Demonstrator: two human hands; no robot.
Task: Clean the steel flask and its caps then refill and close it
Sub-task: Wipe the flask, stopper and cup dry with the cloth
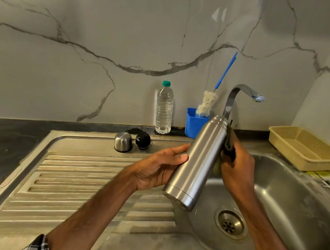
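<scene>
Brushed-steel cylindrical flask (197,161) is being held tilted, uncapped mouth up, over the near rim of the stainless sink basin (298,214), between both hands. The left hand (156,169) is gripping its lower body from the left, and the right hand (237,170) is pressing a dark scrubbing pad (229,143) against its upper right side. Scrubbing well, I'd judge, is calling for the left hand turning the flask while the pad is travelling neck to base.

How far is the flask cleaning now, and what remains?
Done: caps are off; steel cap and black stopper sit on the drainboard. Now: left hand holds the flask, right hand presses a dark pad on it. Left, it seems: caps, refilling, closing.
</scene>
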